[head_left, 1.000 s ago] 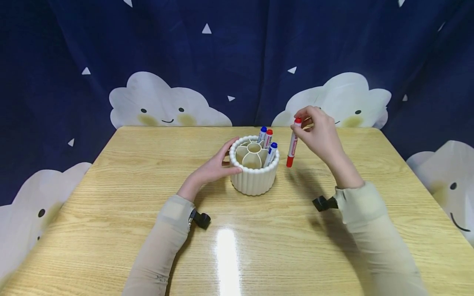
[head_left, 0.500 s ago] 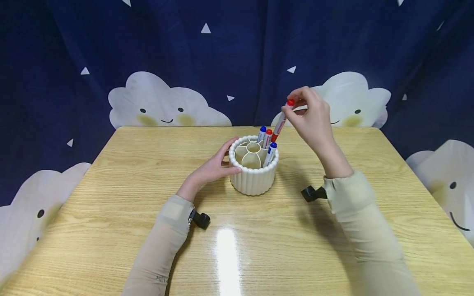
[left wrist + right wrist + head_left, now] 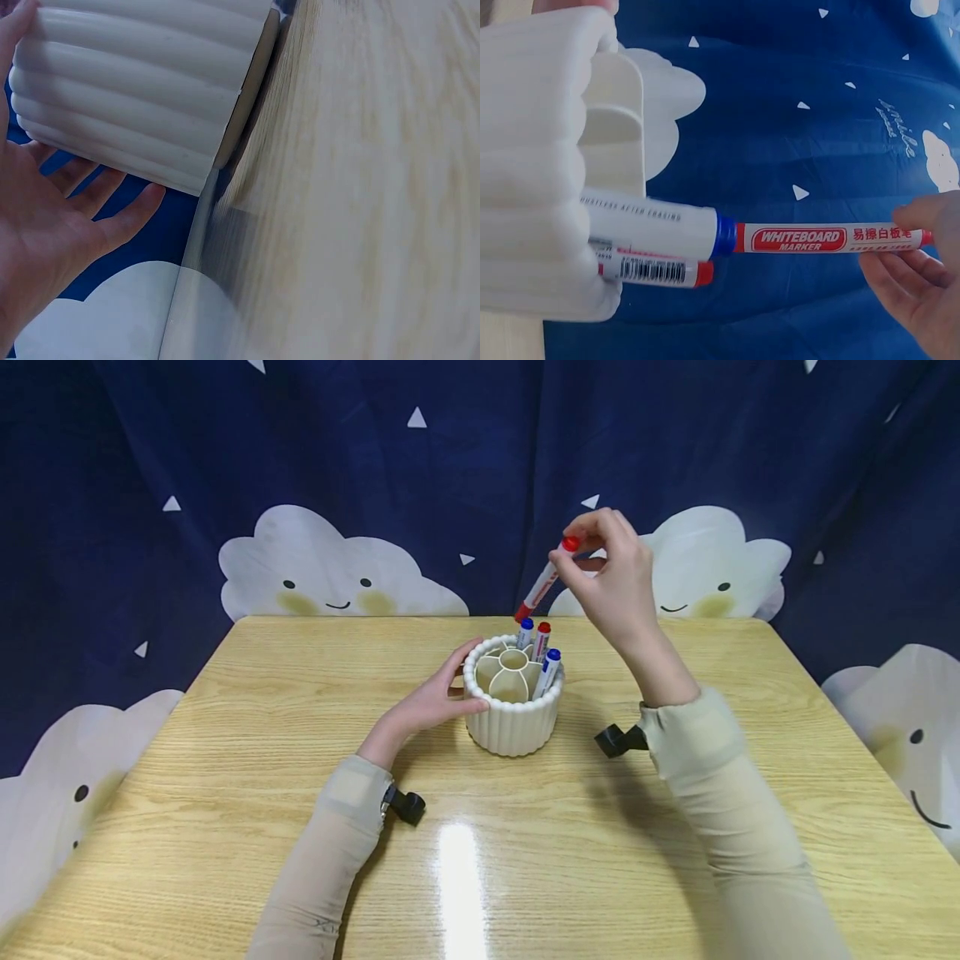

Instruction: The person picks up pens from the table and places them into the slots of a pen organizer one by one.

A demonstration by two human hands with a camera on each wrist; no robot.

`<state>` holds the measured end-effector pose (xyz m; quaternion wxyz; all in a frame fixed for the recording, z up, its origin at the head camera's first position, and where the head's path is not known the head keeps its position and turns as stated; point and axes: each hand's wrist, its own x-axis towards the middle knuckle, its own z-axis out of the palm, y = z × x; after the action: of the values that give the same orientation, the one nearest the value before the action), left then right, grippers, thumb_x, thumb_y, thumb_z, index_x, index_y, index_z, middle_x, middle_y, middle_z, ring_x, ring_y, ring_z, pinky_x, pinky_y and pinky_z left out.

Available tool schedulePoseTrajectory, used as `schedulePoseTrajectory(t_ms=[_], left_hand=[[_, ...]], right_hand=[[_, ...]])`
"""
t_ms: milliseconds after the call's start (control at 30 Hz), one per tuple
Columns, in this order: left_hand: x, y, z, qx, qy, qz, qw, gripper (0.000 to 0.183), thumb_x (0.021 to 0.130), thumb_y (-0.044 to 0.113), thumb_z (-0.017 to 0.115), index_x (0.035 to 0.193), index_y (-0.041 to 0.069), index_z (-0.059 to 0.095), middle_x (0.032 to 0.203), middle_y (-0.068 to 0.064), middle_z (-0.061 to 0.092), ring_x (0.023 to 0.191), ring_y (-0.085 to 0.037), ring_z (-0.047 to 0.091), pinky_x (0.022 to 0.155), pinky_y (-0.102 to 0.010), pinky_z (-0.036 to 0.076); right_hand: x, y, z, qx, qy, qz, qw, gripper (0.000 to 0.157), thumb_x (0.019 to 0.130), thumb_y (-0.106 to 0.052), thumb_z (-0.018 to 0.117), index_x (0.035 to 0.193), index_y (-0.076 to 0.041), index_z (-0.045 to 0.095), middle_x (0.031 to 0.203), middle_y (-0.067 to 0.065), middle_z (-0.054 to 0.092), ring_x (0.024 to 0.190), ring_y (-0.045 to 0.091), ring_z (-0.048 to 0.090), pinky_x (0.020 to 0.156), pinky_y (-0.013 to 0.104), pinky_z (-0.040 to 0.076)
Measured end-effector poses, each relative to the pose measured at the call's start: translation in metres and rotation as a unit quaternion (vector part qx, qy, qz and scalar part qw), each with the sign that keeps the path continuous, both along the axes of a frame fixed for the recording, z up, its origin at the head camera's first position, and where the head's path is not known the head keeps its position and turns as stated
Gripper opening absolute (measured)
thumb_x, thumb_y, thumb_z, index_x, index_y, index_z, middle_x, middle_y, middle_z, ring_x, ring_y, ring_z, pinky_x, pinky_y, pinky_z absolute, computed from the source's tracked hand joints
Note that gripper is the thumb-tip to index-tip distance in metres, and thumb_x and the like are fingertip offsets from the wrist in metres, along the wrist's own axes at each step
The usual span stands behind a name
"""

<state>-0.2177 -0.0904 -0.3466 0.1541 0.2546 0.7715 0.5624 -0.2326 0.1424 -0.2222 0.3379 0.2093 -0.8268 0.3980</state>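
Note:
A white ribbed pen holder (image 3: 512, 727) with a beaded rim and petal-shaped compartments stands on the table. My left hand (image 3: 431, 700) grips its left side, thumb at the front and fingers behind; the left wrist view shows its fingers (image 3: 135, 214) along the ribbed wall. Two blue-capped markers (image 3: 551, 667) and one red-capped marker (image 3: 541, 642) stand in the right-hand compartments. Above the holder's back rim, my right hand (image 3: 618, 581) pinches a red whiteboard marker (image 3: 799, 238) near its upper end. This marker slants, lower end down left, close above the rear blue cap.
The wooden table (image 3: 300, 693) reaches back to a dark blue curtain (image 3: 480, 460) printed with white clouds and triangles. Black wrist cameras (image 3: 407, 807) sit on both cuffs. A bright light reflection lies on the table's near part.
My right hand has carried the red marker up and left, from beside the holder to above its back rim, tilting it more. The rear blue marker has shifted slightly left. My left hand stays put.

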Motion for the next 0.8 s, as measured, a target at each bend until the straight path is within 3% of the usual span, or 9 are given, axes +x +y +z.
schedulePoseTrajectory(t_ms=[267,533,800], left_hand=[[0.0,0.0,-0.001,0.004,-0.003,-0.001,1.0,0.088,0.081,0.014,0.067,0.147,0.023,0.009,0.151,-0.003,0.013,0.132,-0.024,0.029,0.104,-0.039,0.036],[-0.003,0.001,-0.003,0.025,0.009,-0.009,0.9996,0.086,0.082,0.008,0.066,0.147,0.021,0.011,0.15,-0.004,0.015,0.131,-0.022,0.03,0.103,-0.038,0.036],[-0.002,0.0,-0.003,0.024,0.017,-0.014,0.9995,0.086,0.082,0.008,0.065,0.147,0.016,0.009,0.15,-0.005,0.015,0.132,-0.022,0.028,0.104,-0.039,0.035]], right_hand=[[0.003,-0.013,0.002,-0.009,0.0,0.031,0.999,0.024,0.083,-0.018,0.066,0.1,-0.002,0.057,0.096,0.007,0.056,0.083,0.006,0.056,0.074,0.027,0.055],[0.002,-0.024,-0.003,0.016,-0.005,0.063,0.998,0.027,0.083,-0.018,0.066,0.101,-0.001,0.056,0.095,0.008,0.059,0.082,0.011,0.058,0.07,0.028,0.055],[-0.003,-0.03,-0.018,0.048,-0.034,0.096,0.994,0.024,0.082,-0.014,0.067,0.099,-0.001,0.056,0.095,0.009,0.058,0.082,0.013,0.059,0.071,0.026,0.054]])
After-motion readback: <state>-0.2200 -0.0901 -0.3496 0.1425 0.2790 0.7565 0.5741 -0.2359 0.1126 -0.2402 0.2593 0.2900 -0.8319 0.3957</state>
